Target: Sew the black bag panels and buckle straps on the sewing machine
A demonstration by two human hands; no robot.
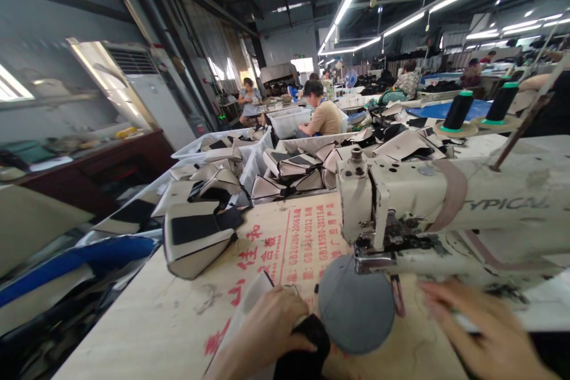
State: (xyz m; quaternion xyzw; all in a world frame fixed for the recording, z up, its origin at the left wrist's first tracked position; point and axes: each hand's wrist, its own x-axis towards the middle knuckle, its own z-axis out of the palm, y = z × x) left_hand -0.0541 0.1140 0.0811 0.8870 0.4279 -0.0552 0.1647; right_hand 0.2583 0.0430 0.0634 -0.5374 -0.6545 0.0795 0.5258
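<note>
My left hand (267,326) rests low at the table's near edge, fingers curled over a black and white fabric piece (303,344) beside a grey round fabric piece (356,312). My right hand (476,329) lies flat with fingers spread on the work under the arm of the cream sewing machine (445,208). The grey piece sits below the machine's needle head (369,249).
A beige and black stitched cover (196,240) lies on the plywood table (169,320) with red print. White bins (249,154) hold several more covers. Two black thread cones (458,111) stand behind the machine. Other workers sit at tables farther back.
</note>
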